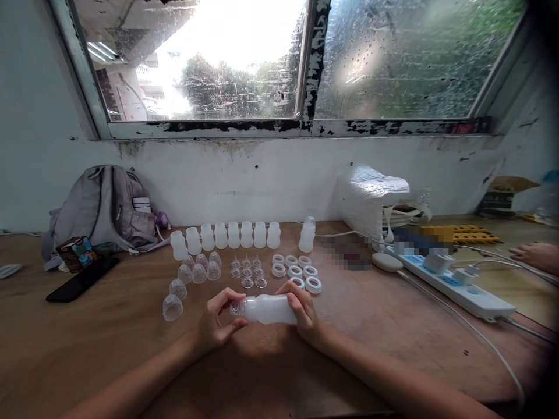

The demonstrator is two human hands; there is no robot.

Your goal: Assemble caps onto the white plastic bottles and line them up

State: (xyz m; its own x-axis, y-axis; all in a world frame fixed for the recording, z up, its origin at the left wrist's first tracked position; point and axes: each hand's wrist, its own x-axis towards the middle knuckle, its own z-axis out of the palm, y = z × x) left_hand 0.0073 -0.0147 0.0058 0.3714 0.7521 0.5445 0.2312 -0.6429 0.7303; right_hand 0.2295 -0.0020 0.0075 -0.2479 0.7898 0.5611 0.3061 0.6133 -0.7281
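A baby bottle (276, 309) lies sideways between my hands, just above the table. My left hand (220, 317) grips its clear cap at the left end, and my right hand (305, 311) is wrapped round the base of its frosted body. Beyond it, clear silicone nipples (247, 272) sit in small rows. To their right are several white collar rings (295, 272). Clear dome caps (173, 307) stand at the left. A row of frosted bottle bodies (233, 234) lines the back, and one capped bottle (307, 234) stands apart on the right.
At the back left are a grey backpack (100, 203), a small box (77, 254) and a black phone (82, 280). A white power strip (454, 285) with cables lies on the right, near a white bag (362, 203). Another person's hand (536, 259) shows at the right edge.
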